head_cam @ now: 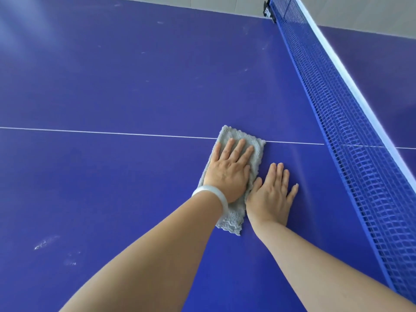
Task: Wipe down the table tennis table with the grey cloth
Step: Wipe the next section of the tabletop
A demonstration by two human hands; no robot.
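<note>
My left hand, with a pale white bangle at the wrist, lies flat on the fluffy grey rectangular cloth, fingers straight and gripping nothing. The cloth sits on the dark blue table tennis table, its far end over the thin white centre line. At 4 o'clock from it my right hand rests open on bare tabletop, thumb just beside the cloth's edge. The blue mesh net stands at 3 o'clock.
</note>
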